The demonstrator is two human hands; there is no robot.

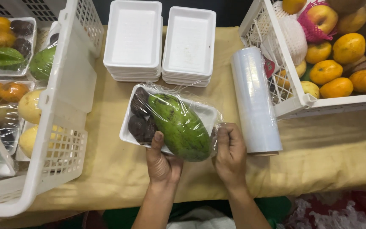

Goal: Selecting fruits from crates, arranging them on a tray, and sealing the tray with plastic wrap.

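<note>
A white foam tray [204, 113] wrapped in clear film is held just above the near edge of the table [318, 157], near its middle. One large green mango [179, 126] and two dark, wrinkled fruits [140, 115] are carried in it. The tray's near rim is gripped by the left hand [162, 163], thumb laid over the top. The film at the tray's right end is pinched by the right hand [230, 153], fingers curled tightly around it.

Just beside the right hand, one roll of clear film [255, 99] is laid lengthwise on the tan cloth. Toward the far edge, two stacks of empty white foam trays [162, 42] are set side by side, their number in each stack not countable. At the far right corner one white plastic crate [291, 104] is seen, filled with orange and yellow fruits, too many overlapped for a sure count. Along the left edge a second white crate [62, 127] is tilted, with several wrapped fruit trays [3, 46] held in and behind it.
</note>
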